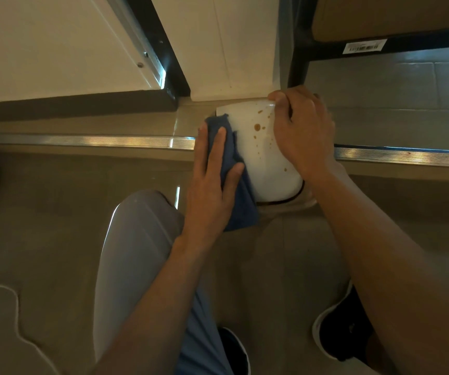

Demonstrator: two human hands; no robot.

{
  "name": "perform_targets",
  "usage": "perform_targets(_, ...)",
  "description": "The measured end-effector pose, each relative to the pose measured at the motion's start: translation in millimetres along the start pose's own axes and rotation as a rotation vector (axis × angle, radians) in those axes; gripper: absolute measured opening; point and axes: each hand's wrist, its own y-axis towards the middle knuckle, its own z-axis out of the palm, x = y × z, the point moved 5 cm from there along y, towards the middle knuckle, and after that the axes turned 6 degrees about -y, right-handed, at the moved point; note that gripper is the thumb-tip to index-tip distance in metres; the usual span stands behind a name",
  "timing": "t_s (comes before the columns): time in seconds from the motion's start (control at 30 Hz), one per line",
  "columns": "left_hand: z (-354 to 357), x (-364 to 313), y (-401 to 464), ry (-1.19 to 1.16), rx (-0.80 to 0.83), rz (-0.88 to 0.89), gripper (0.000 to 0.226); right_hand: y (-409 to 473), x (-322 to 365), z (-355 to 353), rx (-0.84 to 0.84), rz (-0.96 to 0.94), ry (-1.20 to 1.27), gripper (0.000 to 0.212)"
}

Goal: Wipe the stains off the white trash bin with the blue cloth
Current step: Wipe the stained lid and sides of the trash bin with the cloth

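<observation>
The white trash bin [255, 163] stands on the tiled floor in the middle of the head view, seen from above. Brown stains [257, 127] dot its upper right part. My left hand [211, 180] presses the blue cloth [238, 169] flat against the bin's left side, fingers spread over the cloth. The cloth hangs down past the bin's lower left edge. My right hand [303, 131] grips the bin's right side and top rim, covering that part of it.
A metal floor strip [83, 142] runs left to right behind the bin. A white cabinet [231, 50] and dark frame [164, 50] rise just beyond. A chair leg [297, 63] stands at the back right. My knee [139, 239] and shoes [339, 328] are below.
</observation>
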Motion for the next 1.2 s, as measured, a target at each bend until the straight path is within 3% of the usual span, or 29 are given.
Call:
perform_targets(0.23, -6, -8, 68, -0.04, -0.018, -0.14, 0.05, 1, -2, 2, 0.011, 0.012, -0.002, 0.033)
perform_targets(0.43, 10, -7, 1, 0.113, -0.023, 0.026, 0.057, 1, 1, 1, 0.002, -0.005, -0.003, 0.036)
perform_targets(0.5, 9, -3, 3, 0.066, -0.033, 0.022, 0.054, 1, 2, 2, 0.001, -0.019, -0.028, 0.036)
perform_targets(0.63, -8, -7, 63, -0.067, -0.007, -0.064, 0.043, 1, 1, 3, 0.008, -0.013, -0.043, 0.036)
perform_targets(0.73, -8, -14, 108, 0.032, 0.121, -0.132, 0.038, 2, 0, 4, 0.021, 0.01, -0.037, 0.037)
perform_targets(0.8, -4, -17, 111, 0.1, 0.158, -0.101, 0.04, 2, 0, 3, 0.016, 0.018, -0.026, 0.036)
perform_targets(0.97, -8, -3, 51, 0.023, 0.021, 0.107, 0.038, 1, 2, 2, 0.01, 0.02, -0.011, 0.034)
perform_targets(1.1, -15, 11, 55, -0.223, -0.005, -0.094, 0.038, 0, 4, 1, 0.011, 0.005, -0.026, 0.034)
perform_targets(1.2, -14, 6, 96, -0.209, 0.06, -0.335, 0.04, 0, 2, 1, 0.019, 0.025, -0.022, 0.033)
